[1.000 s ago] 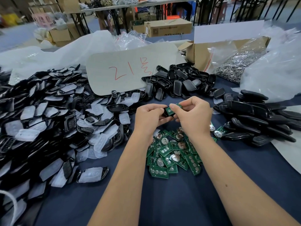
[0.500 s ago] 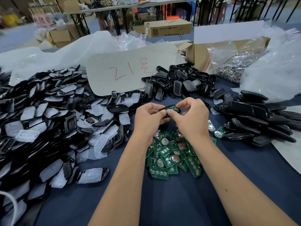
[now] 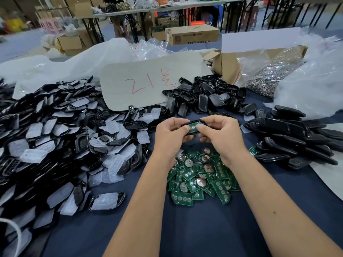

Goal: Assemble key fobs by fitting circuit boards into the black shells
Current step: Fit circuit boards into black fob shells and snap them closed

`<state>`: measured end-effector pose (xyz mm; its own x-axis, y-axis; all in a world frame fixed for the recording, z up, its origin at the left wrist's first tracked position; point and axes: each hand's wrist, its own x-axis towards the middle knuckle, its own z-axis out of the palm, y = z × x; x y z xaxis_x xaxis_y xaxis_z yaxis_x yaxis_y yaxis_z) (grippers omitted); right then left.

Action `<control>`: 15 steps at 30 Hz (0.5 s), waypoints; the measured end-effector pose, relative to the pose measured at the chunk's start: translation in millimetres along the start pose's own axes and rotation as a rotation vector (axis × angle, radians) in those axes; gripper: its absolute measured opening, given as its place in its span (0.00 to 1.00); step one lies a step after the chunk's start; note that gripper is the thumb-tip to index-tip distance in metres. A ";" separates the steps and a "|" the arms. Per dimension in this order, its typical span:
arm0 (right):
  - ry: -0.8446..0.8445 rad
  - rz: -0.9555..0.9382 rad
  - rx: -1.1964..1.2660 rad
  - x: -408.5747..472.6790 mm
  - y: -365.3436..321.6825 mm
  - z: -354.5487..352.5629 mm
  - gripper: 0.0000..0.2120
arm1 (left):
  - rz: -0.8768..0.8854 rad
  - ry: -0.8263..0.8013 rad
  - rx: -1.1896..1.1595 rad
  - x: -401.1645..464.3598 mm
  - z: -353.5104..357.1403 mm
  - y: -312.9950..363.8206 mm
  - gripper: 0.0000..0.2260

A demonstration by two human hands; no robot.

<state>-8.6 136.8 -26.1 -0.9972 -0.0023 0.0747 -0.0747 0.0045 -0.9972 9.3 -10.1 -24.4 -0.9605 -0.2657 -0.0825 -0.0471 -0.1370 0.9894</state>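
In hand: left hand [image 3: 169, 133] and right hand [image 3: 220, 134], fingers grasping one black shell [image 3: 192, 125], press a green circuit board [image 3: 194, 126] in, frame centre.
Left: loose boards [image 3: 200, 179] below; empty shells [image 3: 61, 138] heaped left.
Done: closed fobs [image 3: 297, 138], apparently, stacked right.

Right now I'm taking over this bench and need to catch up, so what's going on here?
A person is assembling key fobs. Both hands hold one black plastic shell above the table: the left hand and right hand press a green circuit board into it with their thumbs. Loose green circuit boards with coin cells lie heaped beneath the hands on the dark blue cloth. Black shells with white rubber pads are piled left, and closed black fobs right.
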 end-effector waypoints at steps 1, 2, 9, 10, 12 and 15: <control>0.001 -0.006 0.020 -0.3 -1.0 0.3 0.06 | 0.009 0.000 0.008 -0.3 -0.4 0.0 0.05; 0.004 -0.014 0.039 -1.0 -2.1 0.7 0.07 | 0.023 0.001 0.022 -1.1 -0.3 -0.1 0.06; 0.056 -0.082 0.138 -6.2 -12.0 17.6 0.05 | 0.009 0.097 -0.181 -4.1 1.9 12.2 0.06; 0.057 -0.104 0.125 -7.8 -13.5 21.5 0.04 | -0.020 0.109 -0.254 -4.8 2.1 14.8 0.05; 0.044 -0.142 0.097 -10.6 -16.2 32.4 0.04 | -0.030 0.138 -0.307 -5.7 -3.6 21.5 0.04; -0.021 -0.177 0.034 -16.7 -17.5 53.3 0.05 | 0.026 0.179 -0.224 -6.6 -26.7 35.9 0.04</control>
<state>9.4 83.5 -10.1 -0.9681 -0.0213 0.2495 -0.2488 -0.0321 -0.9680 21.2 -38.8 8.5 -0.8958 -0.4336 -0.0971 0.0576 -0.3301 0.9422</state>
